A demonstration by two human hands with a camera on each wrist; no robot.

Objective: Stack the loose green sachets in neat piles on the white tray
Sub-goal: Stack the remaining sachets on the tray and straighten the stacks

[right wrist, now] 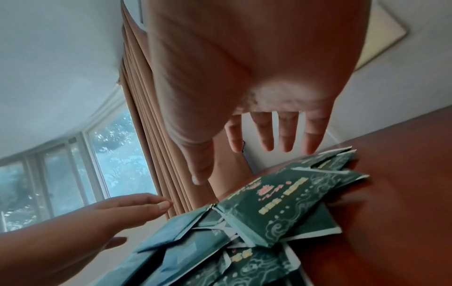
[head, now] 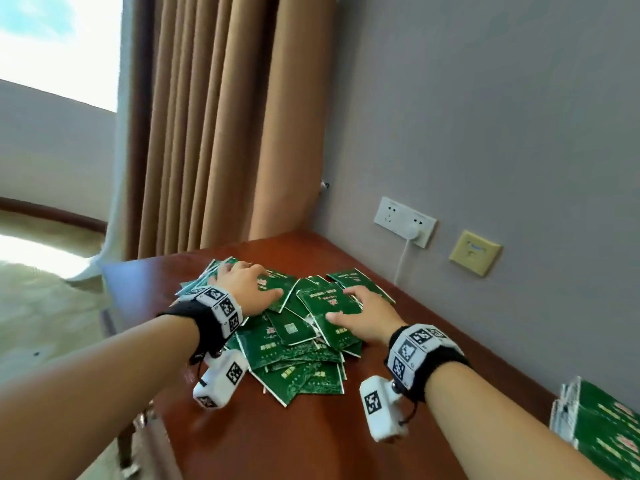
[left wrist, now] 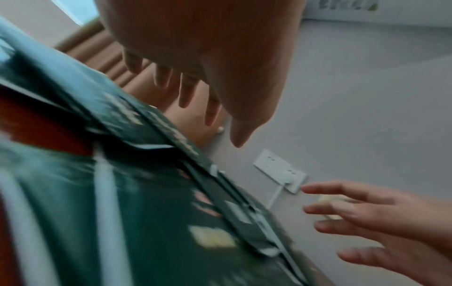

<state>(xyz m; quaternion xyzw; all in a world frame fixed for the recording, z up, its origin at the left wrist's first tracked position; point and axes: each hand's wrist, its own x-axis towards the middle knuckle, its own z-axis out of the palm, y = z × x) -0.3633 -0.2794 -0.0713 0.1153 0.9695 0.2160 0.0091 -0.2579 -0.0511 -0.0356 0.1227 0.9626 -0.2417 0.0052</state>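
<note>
Loose green sachets (head: 298, 344) are lying in a messy overlapping heap on the reddish-brown wooden table (head: 294, 438), toward its far end near the tan curtain (head: 221, 126). Left hand (head: 247, 287) is sitting over the far-left part of the heap, fingers spread and straight; in the left wrist view the fingers (left wrist: 187, 92) are hanging apart above the packets, so contact is unclear, possibly just hovering. Right hand (head: 363, 315) is sitting over the right part, palm down, fingers splayed and straight; thumb is lying on or just over the top sachet (head: 329, 315), gripping nothing. Both wrists are wearing black straps with white blocks carrying black-and-white square code markers (head: 221, 306). Sachet print: pale yellow-green text lines, a pink lotus-like emblem, a swirl-pattern border, white sealed edges; one packet is showing a small square code patch (head: 290, 328). Characters are too blurred to read, no brand legible. At the right frame edge a neater stack of the same green sachets (head: 602, 431) is standing well apart from the heap; can't tell what it's resting on. Grey wall (head: 485, 116) is carrying a white double socket (head: 405, 221) with a white plug and cable, and just beside it a yellowish plate (head: 475, 252).
</note>
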